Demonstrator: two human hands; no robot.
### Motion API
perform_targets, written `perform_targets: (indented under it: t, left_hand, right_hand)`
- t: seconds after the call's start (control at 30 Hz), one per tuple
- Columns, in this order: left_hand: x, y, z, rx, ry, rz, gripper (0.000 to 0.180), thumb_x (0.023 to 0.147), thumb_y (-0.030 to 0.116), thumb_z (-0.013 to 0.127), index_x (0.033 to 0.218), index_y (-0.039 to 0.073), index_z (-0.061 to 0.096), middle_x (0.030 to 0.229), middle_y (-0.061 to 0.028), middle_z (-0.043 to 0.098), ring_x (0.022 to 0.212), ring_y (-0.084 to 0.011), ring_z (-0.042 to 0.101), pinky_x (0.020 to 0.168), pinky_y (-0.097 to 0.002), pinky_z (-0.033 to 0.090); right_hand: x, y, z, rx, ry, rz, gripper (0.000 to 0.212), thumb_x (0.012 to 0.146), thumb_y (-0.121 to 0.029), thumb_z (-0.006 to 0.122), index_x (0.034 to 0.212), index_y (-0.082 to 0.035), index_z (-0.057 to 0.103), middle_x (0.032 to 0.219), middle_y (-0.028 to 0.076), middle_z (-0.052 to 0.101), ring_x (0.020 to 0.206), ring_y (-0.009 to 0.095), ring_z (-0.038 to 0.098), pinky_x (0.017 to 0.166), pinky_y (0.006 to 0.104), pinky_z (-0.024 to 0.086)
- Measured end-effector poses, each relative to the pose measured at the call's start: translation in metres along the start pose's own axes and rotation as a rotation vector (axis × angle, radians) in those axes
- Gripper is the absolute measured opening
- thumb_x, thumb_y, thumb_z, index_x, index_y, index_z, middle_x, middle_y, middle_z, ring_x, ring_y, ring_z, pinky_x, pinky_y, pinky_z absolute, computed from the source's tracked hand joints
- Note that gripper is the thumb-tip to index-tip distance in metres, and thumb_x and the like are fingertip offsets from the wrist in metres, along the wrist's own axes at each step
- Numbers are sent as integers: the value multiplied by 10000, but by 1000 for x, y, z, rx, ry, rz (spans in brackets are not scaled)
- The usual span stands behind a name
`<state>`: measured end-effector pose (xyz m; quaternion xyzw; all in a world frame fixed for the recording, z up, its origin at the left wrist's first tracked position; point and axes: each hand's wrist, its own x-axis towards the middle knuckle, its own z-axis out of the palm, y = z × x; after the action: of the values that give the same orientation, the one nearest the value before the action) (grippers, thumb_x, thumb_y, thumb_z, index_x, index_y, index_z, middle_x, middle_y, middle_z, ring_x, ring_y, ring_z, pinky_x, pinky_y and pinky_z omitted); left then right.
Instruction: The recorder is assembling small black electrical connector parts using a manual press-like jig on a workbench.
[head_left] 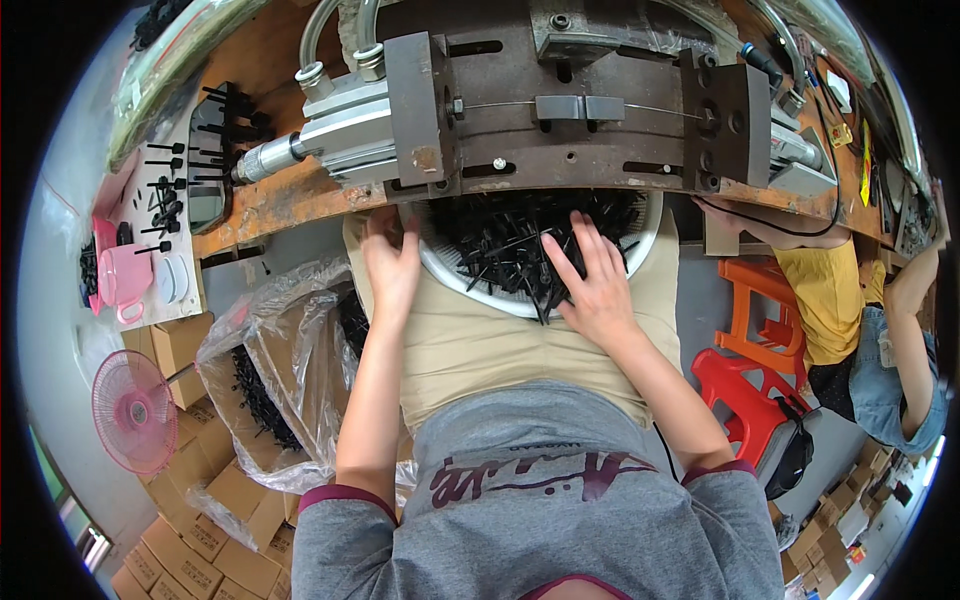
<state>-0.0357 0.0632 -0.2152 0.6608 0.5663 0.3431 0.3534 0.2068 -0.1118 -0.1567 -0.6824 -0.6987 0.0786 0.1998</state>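
Right hand (pixel 597 288) open, fingers spread and slightly bent, the worker facing the bench (pixel 285 222) has its fingertips down among black parts (pixel 510 245) in a round white basket (pixel 648 243). I cannot make out whether any one part is pinched there. Their left hand (pixel 392 262) is at the basket's left side, thumb near the rim, the other fingers running up toward the bench edge; from what shows, I cannot tell if it grips anything. The basket sits on the worker's lap, over beige trousers (pixel 510 365), its far side tucked beneath the front of the bench. The parts are thin and stick-like, heaped every which way, a few poking out toward the near rim.

Above the basket, a heavy metal machine (pixel 570 65) stands on the bench, with a cylinder (pixel 345 130) on its left and clear hoses (pixel 368 20) rising from it. Off to the worker's left, more black pieces (pixel 165 205) lie on a pale surface near a pink cup (pixel 126 275). Lower down are a pink fan (pixel 136 412), an open carton lined with clear plastic (pixel 318 375), and stacked boxes (pixel 185 565). Over on the right, an orange stool (pixel 745 300) and a red stool (pixel 728 385) stand near another person in yellow (pixel 828 300) and denim
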Motion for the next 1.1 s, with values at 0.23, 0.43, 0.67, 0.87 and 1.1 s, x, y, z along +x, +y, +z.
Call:
perform_targets:
  t: [0.23, 0.43, 0.67, 0.87, 1.1]
  left_hand:
    - [13, -5, 11, 480, -121, 184, 573, 792, 65, 644, 1334, -53, 501, 1220, -321, 597, 1131, -465, 574, 964, -468, 496]
    - [11, -10, 6, 553, -146, 232, 617, 832, 88, 619, 1396, -71, 426, 1229, -351, 572, 1088, -490, 586, 933, -494, 510]
    - [-6, 15, -4, 528, -315, -34, 782, 880, 95, 611, 1546, -24, 218, 1292, -396, 519, 1120, -492, 584, 955, -486, 494]
    - [-14, 5, 1, 533, -155, 199, 697, 878, 124, 612, 1490, -64, 335, 1215, -341, 574, 974, -467, 644, 834, -490, 540]
    - [-24, 10, -7, 549, -191, 198, 591, 925, 101, 578, 1480, 12, 397, 1298, -296, 539, 1098, -451, 590, 952, -494, 477]
  right_hand:
    - [33, 6, 23, -94, 115, -84, 908, 676, -437, 795, 1482, -199, 452, 1539, 221, 345, 1385, 435, 368, 975, 552, 401]
    - [52, -8, 33, -107, 133, 1, 1015, 586, -508, 836, 1474, -187, 463, 1458, 217, 425, 1315, 441, 434, 1001, 582, 398]
    - [77, 4, 40, -137, 215, 48, 896, 582, -546, 827, 1332, -126, 573, 1267, 200, 562, 1169, 424, 544, 1026, 557, 402]
    - [92, 9, 41, -84, 54, 155, 846, 637, -555, 822, 1286, -69, 582, 1277, 229, 561, 1215, 437, 515, 1058, 553, 383]
    - [51, 4, -18, -16, 60, 39, 890, 674, -518, 820, 1375, -49, 536, 1357, 258, 501, 1263, 482, 448, 1084, 544, 344]
